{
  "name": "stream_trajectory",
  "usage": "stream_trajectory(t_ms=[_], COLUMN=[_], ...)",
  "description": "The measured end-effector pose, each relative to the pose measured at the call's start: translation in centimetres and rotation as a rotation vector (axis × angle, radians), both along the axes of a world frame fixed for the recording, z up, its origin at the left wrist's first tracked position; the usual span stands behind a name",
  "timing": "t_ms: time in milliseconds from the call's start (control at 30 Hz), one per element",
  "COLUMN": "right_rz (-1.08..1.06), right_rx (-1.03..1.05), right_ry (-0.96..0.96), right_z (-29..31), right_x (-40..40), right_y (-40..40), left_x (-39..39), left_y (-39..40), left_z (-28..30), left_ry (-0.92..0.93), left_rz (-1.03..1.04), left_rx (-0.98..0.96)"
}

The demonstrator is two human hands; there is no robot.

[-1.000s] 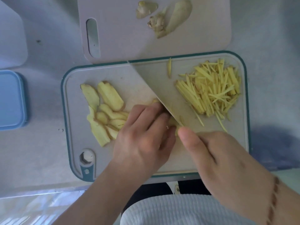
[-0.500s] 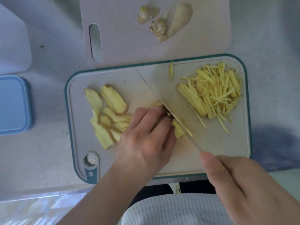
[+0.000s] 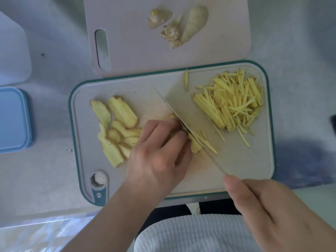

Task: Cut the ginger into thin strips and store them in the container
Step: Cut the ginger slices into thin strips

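The left hand (image 3: 160,153) sits near the centre of the teal-rimmed cutting board (image 3: 80,142), fingers curled down and pressing a small stack of ginger slices (image 3: 195,145) whose cut end shows just past the fingertips. The right hand (image 3: 272,211), at about 5 o'clock from it, is closed around the handle of a knife (image 3: 189,113); the handle itself is hidden inside the grip, with the thumb lying by the blade's heel. The broad blade runs diagonally toward 11 o'clock, resting against the left knuckles, its edge down on the stack. A few fresh strips (image 3: 207,142) lie just beside the blade at the stack's cut end.

At 9 o'clock from the left hand, a fan of uncut ginger slices (image 3: 116,131) overlaps on the board. At 2 o'clock lies the heap of cut ginger strips (image 3: 234,104), with one stray strip (image 3: 185,80) near the board's far edge.

Beyond, at 12 o'clock, a pale second board (image 3: 127,33) carries ginger trimmings (image 3: 176,28). At 9 o'clock, well apart on the surface (image 3: 51,171), sits a blue container (image 3: 12,119), lid on.
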State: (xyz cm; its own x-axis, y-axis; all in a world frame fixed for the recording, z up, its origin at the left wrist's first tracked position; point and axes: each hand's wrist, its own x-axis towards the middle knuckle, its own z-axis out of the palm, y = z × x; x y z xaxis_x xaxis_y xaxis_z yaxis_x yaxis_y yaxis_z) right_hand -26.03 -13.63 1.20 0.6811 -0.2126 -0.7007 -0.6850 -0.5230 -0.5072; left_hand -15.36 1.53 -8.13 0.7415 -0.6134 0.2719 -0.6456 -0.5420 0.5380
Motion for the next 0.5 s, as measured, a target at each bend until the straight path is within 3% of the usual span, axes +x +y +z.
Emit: stream_trajectory(t_ms=[500], right_rz=[0.032], right_rx=[-0.002], right_ry=[-0.014], right_z=[-0.6], right_x=[0.7], right_y=[0.1], left_x=[0.0], left_y=[0.0], left_z=[-0.2], left_ry=[-0.034], left_rz=[-0.008], left_rx=[-0.041])
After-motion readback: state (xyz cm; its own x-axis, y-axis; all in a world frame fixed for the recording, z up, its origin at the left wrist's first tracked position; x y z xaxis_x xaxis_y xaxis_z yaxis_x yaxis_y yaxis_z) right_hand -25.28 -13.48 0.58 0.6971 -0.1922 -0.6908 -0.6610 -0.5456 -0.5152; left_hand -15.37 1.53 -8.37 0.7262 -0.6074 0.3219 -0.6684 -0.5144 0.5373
